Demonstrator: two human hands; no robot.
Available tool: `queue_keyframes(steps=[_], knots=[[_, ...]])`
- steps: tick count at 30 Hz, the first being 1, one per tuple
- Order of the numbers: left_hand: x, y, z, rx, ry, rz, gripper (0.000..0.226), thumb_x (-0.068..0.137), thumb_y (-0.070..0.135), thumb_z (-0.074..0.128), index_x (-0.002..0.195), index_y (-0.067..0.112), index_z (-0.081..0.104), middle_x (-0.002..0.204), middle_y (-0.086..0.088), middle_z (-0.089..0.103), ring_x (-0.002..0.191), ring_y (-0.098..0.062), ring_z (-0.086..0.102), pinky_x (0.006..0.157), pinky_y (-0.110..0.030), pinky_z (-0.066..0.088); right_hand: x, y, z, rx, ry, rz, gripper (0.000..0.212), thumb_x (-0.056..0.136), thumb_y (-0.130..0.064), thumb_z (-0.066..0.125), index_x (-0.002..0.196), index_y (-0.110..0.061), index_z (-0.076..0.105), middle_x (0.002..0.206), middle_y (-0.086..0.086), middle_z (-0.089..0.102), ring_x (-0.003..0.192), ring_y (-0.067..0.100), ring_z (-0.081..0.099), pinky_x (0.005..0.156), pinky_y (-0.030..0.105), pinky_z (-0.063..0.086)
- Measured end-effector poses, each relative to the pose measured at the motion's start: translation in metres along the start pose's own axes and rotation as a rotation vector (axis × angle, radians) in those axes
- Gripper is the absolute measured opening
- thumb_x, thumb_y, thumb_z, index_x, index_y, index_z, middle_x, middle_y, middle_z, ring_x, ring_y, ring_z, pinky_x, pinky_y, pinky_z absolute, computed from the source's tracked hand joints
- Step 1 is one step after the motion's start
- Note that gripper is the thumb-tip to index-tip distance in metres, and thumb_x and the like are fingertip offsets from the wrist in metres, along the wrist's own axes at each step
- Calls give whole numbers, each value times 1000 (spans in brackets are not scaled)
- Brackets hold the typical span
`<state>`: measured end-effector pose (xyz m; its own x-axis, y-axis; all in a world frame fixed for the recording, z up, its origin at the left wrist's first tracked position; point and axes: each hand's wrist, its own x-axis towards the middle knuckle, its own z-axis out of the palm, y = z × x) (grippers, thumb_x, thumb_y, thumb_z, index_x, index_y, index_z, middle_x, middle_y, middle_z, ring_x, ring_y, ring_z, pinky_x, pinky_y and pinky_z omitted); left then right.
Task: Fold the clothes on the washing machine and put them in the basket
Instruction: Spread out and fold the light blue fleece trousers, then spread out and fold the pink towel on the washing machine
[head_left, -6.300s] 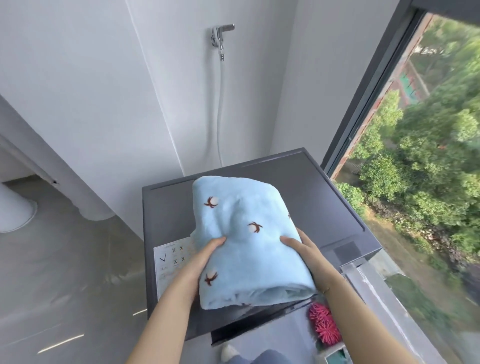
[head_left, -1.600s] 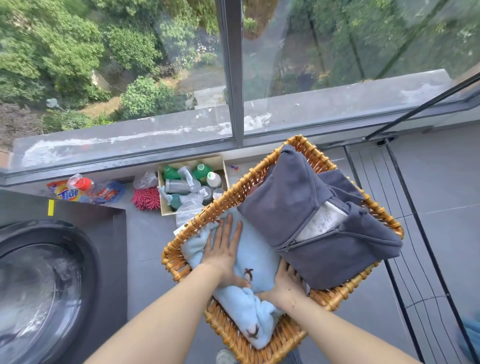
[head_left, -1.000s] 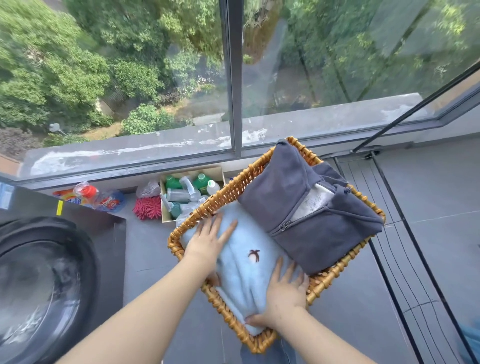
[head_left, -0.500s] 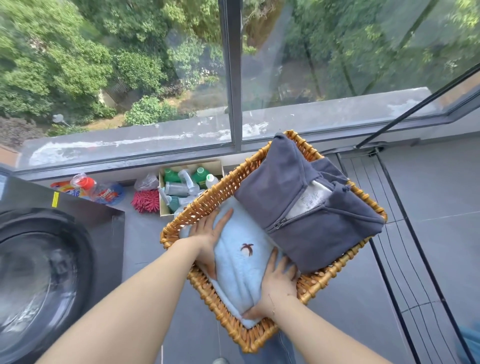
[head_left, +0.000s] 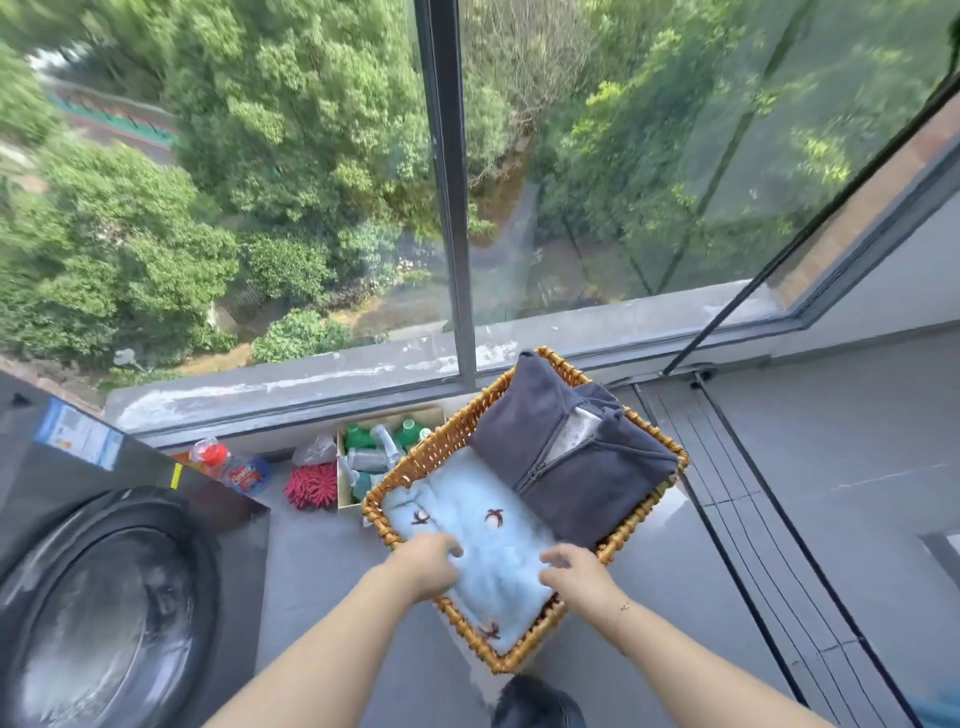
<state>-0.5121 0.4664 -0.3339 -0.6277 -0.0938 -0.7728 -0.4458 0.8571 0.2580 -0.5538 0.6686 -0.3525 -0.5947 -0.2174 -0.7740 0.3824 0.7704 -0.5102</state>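
Note:
A wicker basket (head_left: 415, 467) stands on the grey floor by the window. Inside it a folded light-blue cloth with small brown bird marks (head_left: 488, 566) lies flat in the near half. A folded dark grey zip hoodie (head_left: 566, 457) fills the far half and overlaps the blue cloth's edge. My left hand (head_left: 428, 564) hovers over the blue cloth's left side, fingers loosely curled. My right hand (head_left: 574, 569) hovers over its right side, fingers spread. Neither hand grips anything. The washing machine (head_left: 119, 597) stands at the left, its round door facing me.
A cardboard box of green-capped bottles (head_left: 382, 452) sits between basket and window. A red fluffy mop head (head_left: 311, 483) and a detergent pouch (head_left: 234, 467) lie beside it. Floor rails (head_left: 727, 493) run along the right. A dark shoe (head_left: 535, 701) shows at the bottom.
My hands carried the blue cloth from the machine top into the basket and pressed it flat. Both hands have now lifted off it and drawn back towards me.

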Motion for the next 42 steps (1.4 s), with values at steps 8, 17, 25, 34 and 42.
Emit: queue_keyframes(steps=[8,17,25,34,42], knots=[[-159,27,-21,40,140,144,42,89,16,45,130,18,56,133,-4,56,119,-21,55,98,-26,45,-145,-28,-17,40,266,-266,18,84,-5,56,95,-11,70,103,11,71,101,23,63,87,27,46],[-319,128,-21,259,250,427,30,92,19,47,116,12,64,116,-7,62,107,-23,56,85,-27,42,-347,6,-70,94,441,-467,17,84,-4,58,87,-15,70,87,7,69,78,17,62,78,31,52],[-413,266,0,310,301,661,30,91,21,53,119,17,64,123,-2,62,112,-18,57,96,-26,46,-484,76,-151,92,609,-481,16,90,-7,52,90,-13,66,89,7,72,72,13,61,72,21,53],[-502,451,64,311,429,975,28,89,17,52,112,19,68,115,-1,66,105,-18,62,91,-23,48,-622,215,-248,103,1014,-372,16,86,-9,54,83,-15,69,73,-3,70,64,12,63,74,26,52],[-600,622,159,387,384,1267,37,82,30,53,106,8,70,111,-10,69,104,-25,62,90,-28,49,-765,341,-319,103,1343,-276,19,83,-12,57,69,-20,68,65,-3,71,65,13,66,67,32,52]])
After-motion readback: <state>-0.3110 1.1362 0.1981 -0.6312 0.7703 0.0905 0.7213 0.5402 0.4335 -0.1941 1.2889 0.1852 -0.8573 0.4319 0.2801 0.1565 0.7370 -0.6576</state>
